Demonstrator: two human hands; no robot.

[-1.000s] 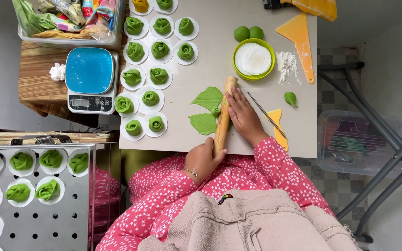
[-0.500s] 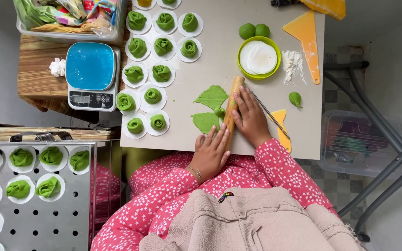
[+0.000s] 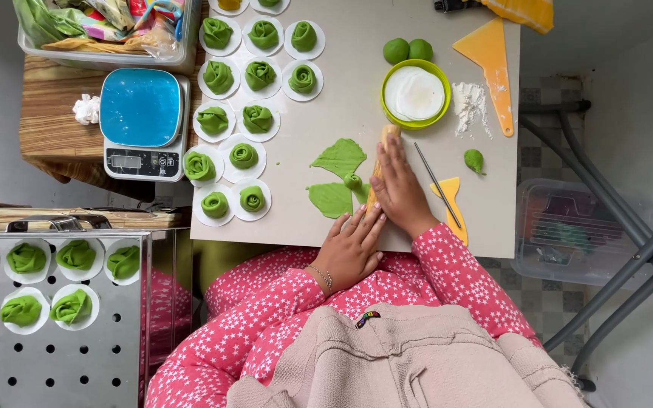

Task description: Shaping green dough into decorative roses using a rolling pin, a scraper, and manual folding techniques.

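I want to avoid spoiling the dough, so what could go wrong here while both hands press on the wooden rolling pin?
The wooden rolling pin may flatten the small green dough ball lying beside it. The thin metal rod lies close to the right hand and could be knocked off the table's near edge.

Both hands lie flat on a wooden rolling pin [image 3: 379, 168]: the right hand [image 3: 397, 187] over its middle, the left hand [image 3: 351, 245] at the near end. Flattened green dough pieces [image 3: 339, 157] sit just left of it, perhaps partly beneath. A green bowl [image 3: 416, 94] stands beyond.
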